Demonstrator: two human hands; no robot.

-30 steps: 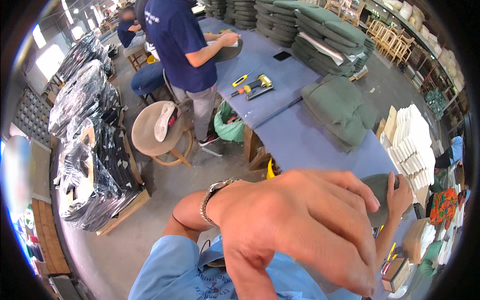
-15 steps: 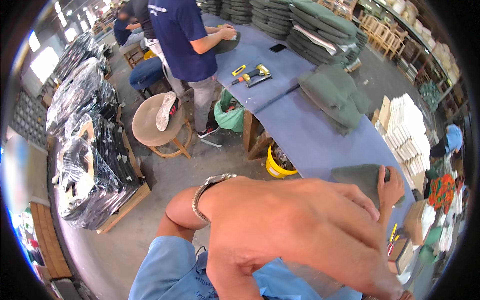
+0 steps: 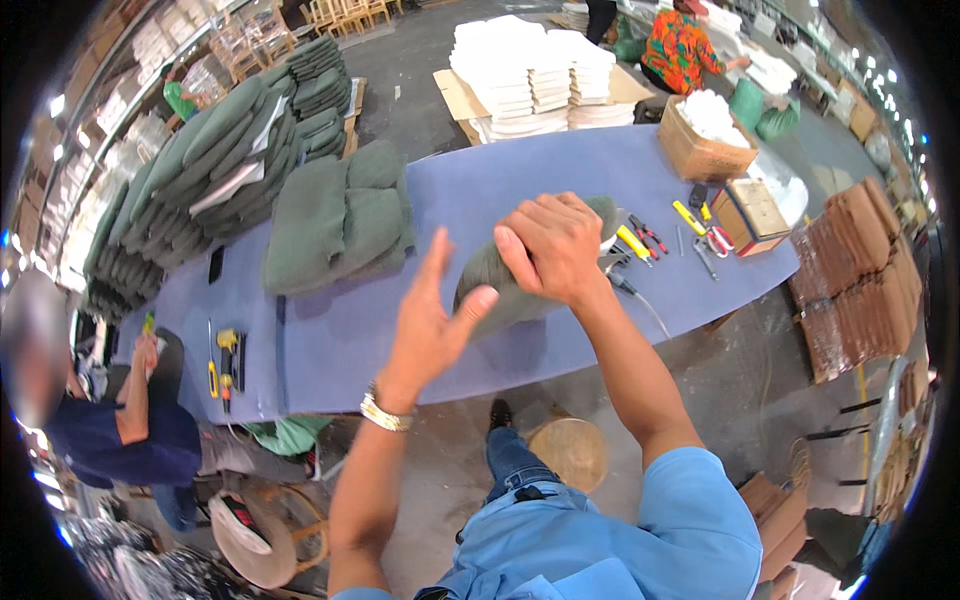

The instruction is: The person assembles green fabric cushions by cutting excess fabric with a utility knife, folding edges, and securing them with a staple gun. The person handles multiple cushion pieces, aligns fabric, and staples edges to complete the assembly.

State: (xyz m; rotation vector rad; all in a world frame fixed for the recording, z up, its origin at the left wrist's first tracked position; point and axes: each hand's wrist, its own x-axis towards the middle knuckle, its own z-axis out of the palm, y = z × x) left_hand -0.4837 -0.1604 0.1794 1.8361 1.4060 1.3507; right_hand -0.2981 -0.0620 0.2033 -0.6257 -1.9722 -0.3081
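1 green cushion [image 3: 520, 285] is being handled on the blue desk [image 3: 400, 320], near the desk's front edge and roughly mid-length. The right hand [image 3: 553, 245] is laid over its top, fingers curled down and gripping the fabric. The left hand [image 3: 432, 325] is spread wide, nothing held, thumb tip just touching the cushion's near-left side. Finished-looking green cushions [image 3: 340, 225] are stacked just left on the desk, with taller piles [image 3: 200, 180] further left, so a good part of the batch seems done. This piece is judged mid-process: not yet placed on the stack, whether it is closed up cannot be told. Hand tools [image 3: 660, 240] lie just right of it, untouched. White foam stacks [image 3: 530, 75] behind the desk suggest more units remain.
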